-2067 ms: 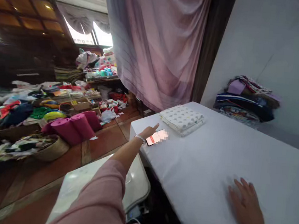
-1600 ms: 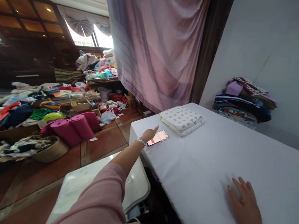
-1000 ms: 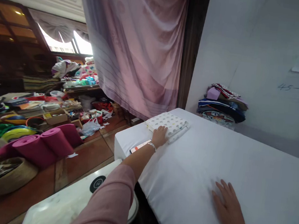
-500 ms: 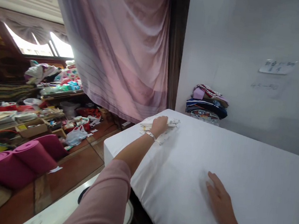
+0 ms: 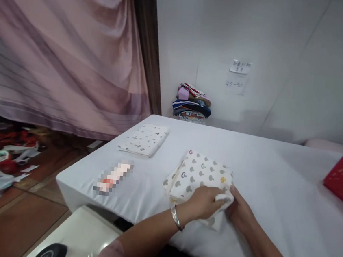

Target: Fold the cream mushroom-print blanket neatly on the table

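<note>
head view: both hands work on 1 folded cloth, white with a mostly gray print, at the near side of the white table. whether its underside rests on the table or is slightly raised cannot be told. left hand, with a bracelet at the wrist, is closed on the near right corner, a bunched fold pinched between thumb and fingers. right hand touches the right edge of the same cloth, just beside that pinch; its fingertips are partly hidden, so how firmly it holds cannot be told. layers fan out slightly at the cloth's left side. a 2nd cloth lies flat, farther back and to the left, apart from the hands. a pixelated phone lies between it and the near left table edge. judged step in hand: 2-hand handling of the corner. judged requirement for the next move: maintain the pinch, secure the edge with the right hand, and move both hands together so that the loose layers do not slip out of line.
</note>
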Demonstrator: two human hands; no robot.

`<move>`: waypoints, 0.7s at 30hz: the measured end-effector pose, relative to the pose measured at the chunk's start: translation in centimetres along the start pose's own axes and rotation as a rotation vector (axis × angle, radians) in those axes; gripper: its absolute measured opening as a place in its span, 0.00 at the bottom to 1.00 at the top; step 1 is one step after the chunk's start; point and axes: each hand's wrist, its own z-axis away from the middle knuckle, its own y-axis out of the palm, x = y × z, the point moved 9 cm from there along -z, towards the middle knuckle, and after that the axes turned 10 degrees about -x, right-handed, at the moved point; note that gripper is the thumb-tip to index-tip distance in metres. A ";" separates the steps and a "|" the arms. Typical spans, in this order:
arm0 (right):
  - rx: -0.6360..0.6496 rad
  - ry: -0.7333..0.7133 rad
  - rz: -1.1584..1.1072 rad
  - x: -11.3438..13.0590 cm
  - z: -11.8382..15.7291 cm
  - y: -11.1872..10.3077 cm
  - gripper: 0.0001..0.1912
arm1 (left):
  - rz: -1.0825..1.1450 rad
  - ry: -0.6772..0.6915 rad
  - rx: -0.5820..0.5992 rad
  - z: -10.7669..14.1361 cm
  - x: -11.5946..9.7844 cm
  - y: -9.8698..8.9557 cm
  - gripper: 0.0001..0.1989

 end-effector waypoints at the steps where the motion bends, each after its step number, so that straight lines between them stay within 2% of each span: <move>1: 0.011 0.017 -0.002 0.0 0.6 -0.1 0.24 | 0.056 -0.004 -0.027 -0.3 -0.6 -0.6 0.14; 4: 0.070 0.064 0.002 0.3 1.9 0.1 0.29 | 0.202 0.021 -0.138 -1.5 -2.7 -3.5 0.15; 7: 0.061 0.035 0.100 0.9 2.3 -0.8 0.36 | 0.342 -0.027 -0.340 -2.8 -3.0 -8.2 0.16; 9: -0.063 -0.114 0.314 2.1 2.1 -2.8 0.40 | 0.444 -0.063 -0.450 -3.8 -2.5 -11.2 0.16; 11: -0.238 -0.355 0.574 4.7 2.2 -4.8 0.44 | 0.522 -0.064 -0.448 -5.0 -2.6 -12.6 0.15; 13: -0.343 -0.592 0.775 7.4 2.7 -5.2 0.47 | 0.551 -0.043 -0.364 -6.1 -3.6 -12.2 0.15; 16: -0.299 -0.820 0.887 10.5 3.2 -3.5 0.48 | 0.508 0.029 -0.167 -7.0 -6.4 -8.8 0.14; 17: -0.262 -0.858 0.883 11.3 3.2 -2.8 0.47 | 0.486 0.047 -0.107 -7.0 -7.3 -7.4 0.14; 19: -0.222 -0.867 0.841 12.2 2.8 -2.3 0.38 | 0.478 0.044 -0.035 -6.7 -8.2 -5.2 0.17; 21: -0.250 -0.825 0.797 12.6 1.9 -3.1 0.24 | 0.533 0.012 -0.039 -6.2 -7.6 -4.6 0.21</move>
